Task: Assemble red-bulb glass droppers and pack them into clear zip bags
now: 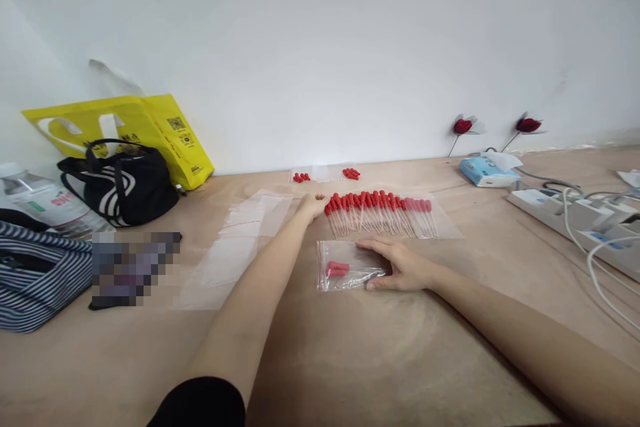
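A clear zip bag (pixel 353 280) lies on the table with a couple of red-bulbed droppers (pixel 337 269) inside. Across its right end rests my right hand (pixel 403 265), fingers and thumb spread apart. Behind the bag is a row of droppers (pixel 380 203) with red bulbs and thin clear stems, the bulbs pointing to the wall. My left hand (pixel 313 205) reaches to the row's left end, its fingers curled beside the outermost bulbs. What those fingers hold, if anything, is too small to make out.
Overlapping clear zip bags (pixel 235 247) lie under and left of my left forearm. Small red pieces (pixel 351 174) sit on plastic by the wall. A yellow bag (pixel 175 140), black bag (pixel 135 190) and striped pouch (pixel 45 273) stand left; tissues (pixel 487 172) and a power strip (pixel 550 210) are right.
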Tool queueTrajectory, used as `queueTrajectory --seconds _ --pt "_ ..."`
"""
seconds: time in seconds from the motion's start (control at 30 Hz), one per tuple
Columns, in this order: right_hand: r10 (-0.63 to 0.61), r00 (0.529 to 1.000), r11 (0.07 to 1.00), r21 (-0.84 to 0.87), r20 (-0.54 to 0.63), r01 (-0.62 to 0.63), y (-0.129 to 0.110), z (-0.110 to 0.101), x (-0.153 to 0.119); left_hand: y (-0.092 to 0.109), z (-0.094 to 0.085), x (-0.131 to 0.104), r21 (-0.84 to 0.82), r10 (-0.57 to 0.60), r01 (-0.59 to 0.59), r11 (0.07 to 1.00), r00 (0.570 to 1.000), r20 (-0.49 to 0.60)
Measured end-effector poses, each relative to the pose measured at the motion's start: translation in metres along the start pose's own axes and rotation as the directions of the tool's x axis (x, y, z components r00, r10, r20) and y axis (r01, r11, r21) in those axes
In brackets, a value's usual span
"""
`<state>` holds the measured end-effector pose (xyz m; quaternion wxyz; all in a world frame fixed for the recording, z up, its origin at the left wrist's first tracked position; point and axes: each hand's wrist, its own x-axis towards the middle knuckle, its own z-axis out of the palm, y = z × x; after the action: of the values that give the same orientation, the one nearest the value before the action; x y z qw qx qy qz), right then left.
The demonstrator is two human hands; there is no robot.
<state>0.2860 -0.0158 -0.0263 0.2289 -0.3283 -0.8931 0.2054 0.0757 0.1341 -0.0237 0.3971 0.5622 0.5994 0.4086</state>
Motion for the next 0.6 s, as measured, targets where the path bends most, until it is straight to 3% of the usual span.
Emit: queueTrajectory --seconds 0.1,0.23,0.4,0.5,0.6 --pt "-0.003 1.000 1.000 0.005 -0.002 0.003 -0.001 -0.001 0.000 0.000 -0.004 0.001 -0.085 -0.008 0.005 0.996 0.999 -0.039" --pt "-0.002 1.000 1.000 0.005 0.002 0.002 -0.001 -0.001 0.001 -0.003 -0.032 -0.015 -0.233 0.012 -0.046 0.971 0.989 -0.144" --pt "0.000 1.000 1.000 0.007 -0.004 0.000 0.000 0.000 0.000 -0.017 -0.077 -0.066 -0.389 0.062 -0.193 0.901 0.944 -0.325" --pt "0.001 1.000 1.000 0.002 -0.009 -0.001 0.000 0.001 0.000 -0.025 -0.091 -0.097 -0.433 0.067 -0.209 0.877 0.945 -0.321" --pt "-0.001 1.000 1.000 -0.001 -0.011 0.001 0.000 0.001 0.000 -0.028 -0.092 -0.116 -0.451 0.074 -0.204 0.869 0.955 -0.288"
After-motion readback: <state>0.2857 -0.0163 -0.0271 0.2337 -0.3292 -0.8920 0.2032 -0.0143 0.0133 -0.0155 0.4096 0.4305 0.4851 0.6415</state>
